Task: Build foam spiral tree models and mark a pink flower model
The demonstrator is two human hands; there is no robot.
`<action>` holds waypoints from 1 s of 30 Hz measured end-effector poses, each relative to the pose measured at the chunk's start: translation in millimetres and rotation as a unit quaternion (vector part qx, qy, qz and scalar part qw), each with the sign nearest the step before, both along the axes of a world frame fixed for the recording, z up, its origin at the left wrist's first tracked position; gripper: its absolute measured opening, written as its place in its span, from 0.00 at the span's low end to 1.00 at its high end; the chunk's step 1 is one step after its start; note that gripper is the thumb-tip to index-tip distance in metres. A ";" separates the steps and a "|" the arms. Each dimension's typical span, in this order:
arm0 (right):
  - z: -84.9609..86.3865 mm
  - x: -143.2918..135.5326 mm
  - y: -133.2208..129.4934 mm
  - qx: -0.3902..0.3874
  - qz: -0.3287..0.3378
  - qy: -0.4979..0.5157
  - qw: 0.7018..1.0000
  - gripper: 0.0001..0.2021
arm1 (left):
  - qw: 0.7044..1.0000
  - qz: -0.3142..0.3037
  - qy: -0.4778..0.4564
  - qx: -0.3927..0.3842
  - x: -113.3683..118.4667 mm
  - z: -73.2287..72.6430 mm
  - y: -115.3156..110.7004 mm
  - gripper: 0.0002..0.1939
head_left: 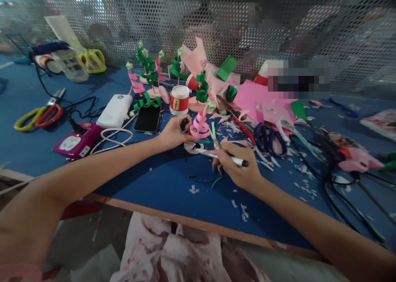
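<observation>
My left hand curls its fingers at the left edge of a pink paper spiral, which winds round a thin stick topped with a pale green paper star. A small dark piece shows among those fingers; its kind is unclear. Closed round a white marker with a black end, my right hand is just right of the spiral. A pale green paper strip rises by its fingertips. Under the spiral, a pale twisted paper piece is partly hidden by the hands.
Green and pink paper spirals stand behind, near a red-white cup. Left are a phone, a power bank, a purple socket block and scissors. Blue-handled scissors, paper scraps and cables lie right.
</observation>
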State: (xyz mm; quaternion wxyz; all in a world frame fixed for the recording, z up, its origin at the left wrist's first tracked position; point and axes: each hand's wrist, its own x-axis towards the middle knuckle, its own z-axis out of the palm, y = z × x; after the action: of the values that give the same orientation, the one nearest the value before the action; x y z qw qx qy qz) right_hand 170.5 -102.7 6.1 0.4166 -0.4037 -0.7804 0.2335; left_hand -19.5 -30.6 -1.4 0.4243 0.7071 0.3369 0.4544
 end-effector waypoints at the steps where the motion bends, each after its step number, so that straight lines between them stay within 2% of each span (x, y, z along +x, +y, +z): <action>1: -0.1 -0.4 -0.4 0.000 0.007 -0.004 1.000 0.16 | 1.000 -0.001 -0.001 0.000 0.0 0.0 0.1 0.25; 5: 1.6 -2.4 -2.3 0.031 -0.021 0.006 0.999 0.16 | 1.000 0.000 -0.006 0.001 0.4 -0.6 0.8 0.25; 9: 3.5 -3.6 -4.1 0.012 0.018 -0.003 1.000 0.16 | 1.000 0.002 -0.009 0.003 0.9 -0.9 1.2 0.26; 12: 3.5 -3.2 -3.9 0.013 -0.024 0.019 0.999 0.16 | 1.000 -0.002 -0.016 -0.008 0.8 -0.6 0.6 0.25; 16: 3.7 -2.8 -3.6 0.005 0.008 0.000 1.000 0.16 | 1.000 0.007 -0.009 -0.012 0.5 0.1 -0.2 0.25; 19: 3.8 -3.2 -3.7 0.024 -0.020 0.009 0.999 0.16 | 1.000 0.002 -0.009 -0.017 0.6 0.1 -0.2 0.25; 23: 4.4 -4.8 -5.1 0.035 0.018 -0.010 0.999 0.16 | 1.000 0.001 -0.013 -0.014 0.8 0.6 -0.6 0.25; 26: 5.8 -5.8 -6.8 0.037 0.001 0.000 0.999 0.16 | 1.000 0.006 -0.001 -0.014 0.4 1.9 -1.3 0.25; 30: 6.3 -4.5 -7.9 0.062 0.018 -0.038 0.997 0.16 | 0.999 0.016 0.028 -0.002 -0.9 2.4 -1.0 0.23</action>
State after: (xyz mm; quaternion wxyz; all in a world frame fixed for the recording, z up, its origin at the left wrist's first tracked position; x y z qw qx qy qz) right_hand 166.0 -110.6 12.4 0.4070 -0.3717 -0.8155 0.1763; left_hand -20.3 -31.6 0.9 0.4088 0.7134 0.3602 0.4408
